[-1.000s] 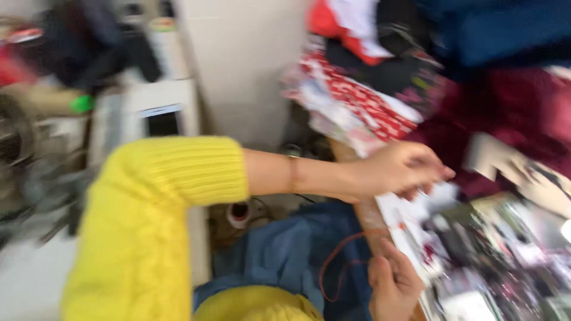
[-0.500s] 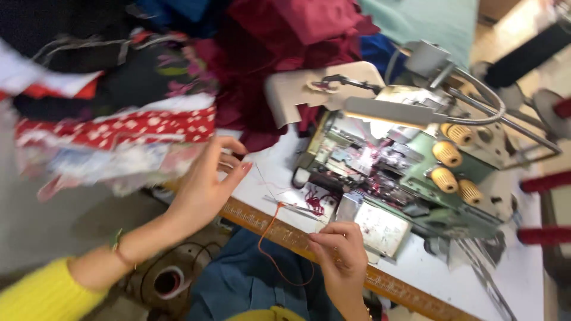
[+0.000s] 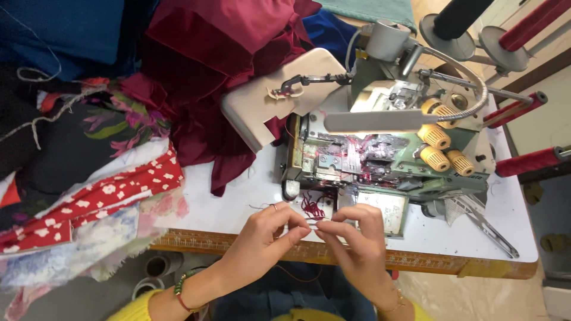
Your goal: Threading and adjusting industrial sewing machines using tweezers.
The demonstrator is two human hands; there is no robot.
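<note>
Left hand and right hand pinch a thin dark-red thread taut between fingertips, tangled thread scraps just beyond, metal overlock machine behind, smooth white tabletop bare leftward.

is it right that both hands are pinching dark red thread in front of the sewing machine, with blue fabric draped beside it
Not quite. The head view shows the fabric draped beside the sewing machine is dark red, not blue. The left hand and right hand do pinch dark red thread in front of it.
</note>
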